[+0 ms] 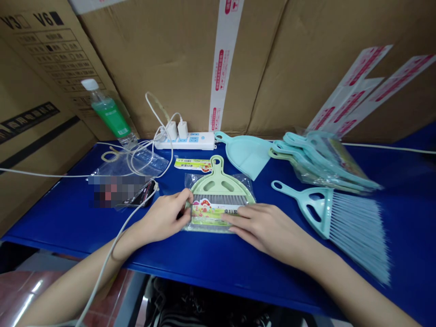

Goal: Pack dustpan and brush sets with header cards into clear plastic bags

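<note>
A green dustpan and brush set (218, 179) lies flat in a clear plastic bag (248, 181) on the blue table, its handles pointing away from me. Across the grey bristles is a printed card (207, 212) with red mushrooms. At the bag's left edge, my left hand (166, 215) pinches the plastic between thumb and fingers. My right hand (265, 225) rests on the card's right part with fingers stretched out. To the right lies a loose light-blue brush (318, 211). Behind the set are a light-blue dustpan (248, 152) and another printed card (190, 164).
Several bagged dustpan sets (327, 159) are piled at the back right. A white power strip (200, 141) with plugs stands against the cardboard (170, 59). Left are a bottle (111, 113), an empty bag (150, 159) and a white cable (119, 231) crossing over my left forearm.
</note>
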Available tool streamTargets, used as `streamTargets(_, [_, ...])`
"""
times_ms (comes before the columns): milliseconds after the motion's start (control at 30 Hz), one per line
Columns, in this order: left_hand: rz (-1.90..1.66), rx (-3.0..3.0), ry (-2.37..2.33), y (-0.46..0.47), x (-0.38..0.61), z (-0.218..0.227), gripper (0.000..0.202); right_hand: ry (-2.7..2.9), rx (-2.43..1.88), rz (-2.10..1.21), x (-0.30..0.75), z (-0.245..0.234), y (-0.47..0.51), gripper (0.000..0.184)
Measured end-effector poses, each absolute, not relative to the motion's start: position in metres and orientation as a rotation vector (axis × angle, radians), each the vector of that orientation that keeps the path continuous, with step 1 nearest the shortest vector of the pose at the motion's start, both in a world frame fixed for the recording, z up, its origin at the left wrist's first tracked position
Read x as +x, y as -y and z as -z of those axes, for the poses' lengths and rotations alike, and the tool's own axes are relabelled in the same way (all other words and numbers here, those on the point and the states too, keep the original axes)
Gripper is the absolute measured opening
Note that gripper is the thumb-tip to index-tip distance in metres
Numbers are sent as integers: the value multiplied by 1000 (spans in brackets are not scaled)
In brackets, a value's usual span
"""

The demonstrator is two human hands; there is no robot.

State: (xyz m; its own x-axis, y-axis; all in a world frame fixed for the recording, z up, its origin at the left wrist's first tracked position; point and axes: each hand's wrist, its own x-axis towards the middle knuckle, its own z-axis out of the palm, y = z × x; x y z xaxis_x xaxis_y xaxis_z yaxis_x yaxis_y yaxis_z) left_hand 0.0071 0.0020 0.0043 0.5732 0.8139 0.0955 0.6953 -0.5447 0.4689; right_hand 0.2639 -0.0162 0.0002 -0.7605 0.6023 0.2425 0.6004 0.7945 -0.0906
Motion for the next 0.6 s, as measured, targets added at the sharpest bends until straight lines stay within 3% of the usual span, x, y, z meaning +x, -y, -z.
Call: streamTargets(600, [-424,2448,-1229,-1,6,-3,6,2738,-962,-4,265,0,16,25])
